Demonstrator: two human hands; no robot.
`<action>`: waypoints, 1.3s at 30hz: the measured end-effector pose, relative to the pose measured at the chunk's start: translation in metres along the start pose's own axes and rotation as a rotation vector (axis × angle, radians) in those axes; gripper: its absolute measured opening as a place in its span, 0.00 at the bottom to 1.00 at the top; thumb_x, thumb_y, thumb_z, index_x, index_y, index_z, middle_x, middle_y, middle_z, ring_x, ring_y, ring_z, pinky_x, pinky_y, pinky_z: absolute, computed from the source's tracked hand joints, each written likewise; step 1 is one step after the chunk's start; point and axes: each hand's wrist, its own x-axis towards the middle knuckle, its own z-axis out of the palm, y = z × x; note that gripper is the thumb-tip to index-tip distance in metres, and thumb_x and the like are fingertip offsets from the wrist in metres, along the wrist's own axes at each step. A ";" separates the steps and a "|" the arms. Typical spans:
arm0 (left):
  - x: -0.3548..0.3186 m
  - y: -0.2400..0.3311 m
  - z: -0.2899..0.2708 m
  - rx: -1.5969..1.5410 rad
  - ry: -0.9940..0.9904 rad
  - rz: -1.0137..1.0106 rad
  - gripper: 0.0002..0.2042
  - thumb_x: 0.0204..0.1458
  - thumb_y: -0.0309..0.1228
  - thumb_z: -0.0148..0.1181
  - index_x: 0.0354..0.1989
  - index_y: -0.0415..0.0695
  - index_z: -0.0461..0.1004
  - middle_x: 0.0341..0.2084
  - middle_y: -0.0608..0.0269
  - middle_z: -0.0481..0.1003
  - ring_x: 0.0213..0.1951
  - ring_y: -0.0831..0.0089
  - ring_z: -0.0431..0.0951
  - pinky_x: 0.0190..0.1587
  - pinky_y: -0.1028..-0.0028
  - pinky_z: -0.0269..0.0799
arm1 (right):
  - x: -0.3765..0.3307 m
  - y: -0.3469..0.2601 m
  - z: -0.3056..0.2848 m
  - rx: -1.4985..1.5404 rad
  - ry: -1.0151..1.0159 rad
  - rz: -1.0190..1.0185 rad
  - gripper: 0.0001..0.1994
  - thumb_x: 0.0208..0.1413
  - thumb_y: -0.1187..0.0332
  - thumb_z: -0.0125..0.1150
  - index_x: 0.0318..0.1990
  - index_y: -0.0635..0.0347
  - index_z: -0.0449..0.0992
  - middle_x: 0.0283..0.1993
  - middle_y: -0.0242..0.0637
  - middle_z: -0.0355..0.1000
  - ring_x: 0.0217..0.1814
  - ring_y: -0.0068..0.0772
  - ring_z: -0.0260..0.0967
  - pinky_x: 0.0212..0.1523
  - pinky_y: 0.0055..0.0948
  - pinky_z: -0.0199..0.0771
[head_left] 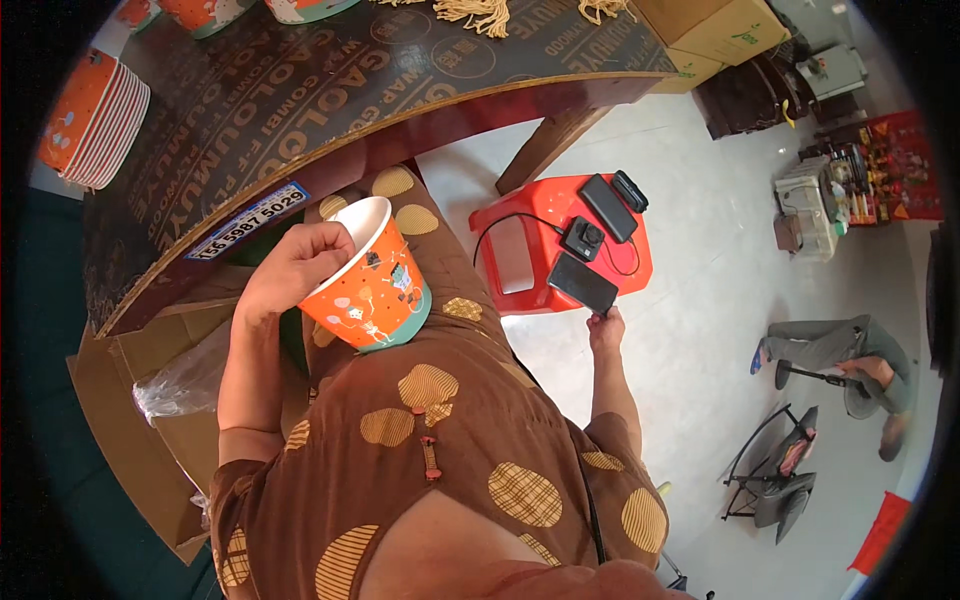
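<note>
Head view: my left hand (pixel 296 265) grips an orange bucket (pixel 378 290). My right hand (pixel 606 331) pinches a black phone (pixel 583 283).

Near the centre, a red stool (pixel 548 195) carries a black camera (pixel 583 238) with a dark power bank (pixel 607 208) just beside it. Cardboard boxes (pixel 722 40) fill the upper right. Along the right side are packaged goods (pixel 862 170), a person (pixel 822 348) in grey and, lower down, a black folding chair (pixel 785 490). At lower left, clear plastic (pixel 185 388) lies over an open carton (pixel 110 400).
</note>
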 end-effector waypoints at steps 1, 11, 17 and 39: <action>0.000 0.000 0.000 -0.006 0.003 -0.008 0.05 0.55 0.24 0.51 0.28 0.39 0.71 0.22 0.76 0.68 0.25 0.89 0.64 0.26 0.84 0.58 | 0.000 0.000 0.000 0.000 -0.003 -0.002 0.10 0.59 0.67 0.43 0.29 0.57 0.68 0.21 0.31 0.62 0.21 0.24 0.57 0.22 0.25 0.59; 0.000 0.000 0.001 -0.016 0.016 0.008 0.05 0.55 0.24 0.51 0.27 0.40 0.71 0.21 0.76 0.68 0.24 0.90 0.65 0.25 0.84 0.58 | -0.001 -0.003 0.007 -0.040 0.008 0.001 0.09 0.57 0.69 0.43 0.26 0.57 0.66 0.19 0.31 0.61 0.18 0.24 0.56 0.19 0.26 0.59; -0.001 -0.001 0.001 -0.030 0.017 0.004 0.05 0.55 0.24 0.51 0.27 0.39 0.70 0.21 0.76 0.68 0.24 0.90 0.65 0.25 0.84 0.58 | 0.001 -0.002 0.005 -0.253 0.059 -0.029 0.13 0.61 0.64 0.40 0.29 0.60 0.69 0.20 0.35 0.68 0.15 0.23 0.60 0.16 0.25 0.64; -0.002 -0.002 0.000 0.015 0.004 0.008 0.06 0.56 0.25 0.51 0.27 0.39 0.70 0.21 0.76 0.68 0.25 0.90 0.64 0.26 0.84 0.58 | -0.047 -0.045 0.018 -1.582 -0.252 -1.147 0.41 0.43 0.50 0.67 0.62 0.61 0.58 0.64 0.47 0.57 0.63 0.53 0.55 0.61 0.50 0.54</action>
